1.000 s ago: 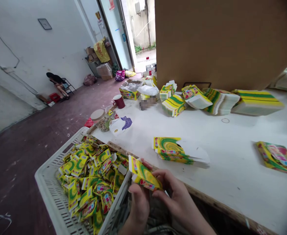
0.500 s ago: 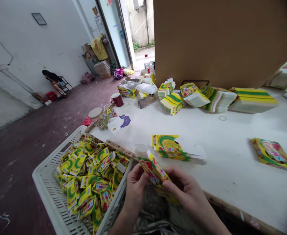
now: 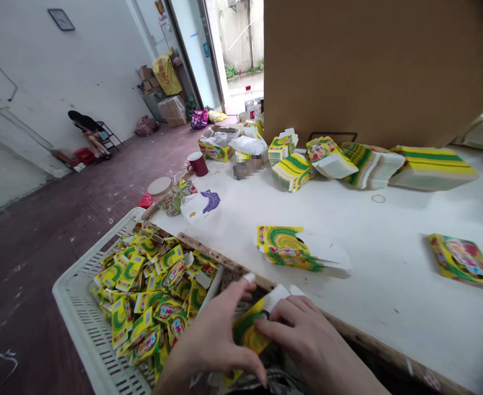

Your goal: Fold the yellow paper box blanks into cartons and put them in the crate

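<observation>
My right hand (image 3: 307, 337) grips a small yellow and green crayon carton (image 3: 250, 329) near the table's front edge, its white flaps sticking out by the fingers. Beside the carton, my left hand (image 3: 214, 329) is open, with thumb and fingers spread apart around its near side. Whether the left hand touches the carton I cannot tell. Just beyond the hands, a small pile of flat cartons (image 3: 286, 247) lies on the white table (image 3: 373, 307). To the left, a white plastic basket (image 3: 66, 307) holds many similar yellow cartons (image 3: 142, 299).
Bundles of flat cartons (image 3: 431, 164) line the back, before a large brown cardboard panel (image 3: 369, 66). One carton (image 3: 466, 260) lies at right. A maroon mug (image 3: 198, 164), a lidded jar (image 3: 165, 197) and a white-purple packet (image 3: 202, 204) stand left. A person (image 3: 87, 126) sits far off.
My left hand has released the carton and spread its fingers. The carton, now in my right hand, has turned and dropped lower, showing its green swirl side. The view shifts slightly.
</observation>
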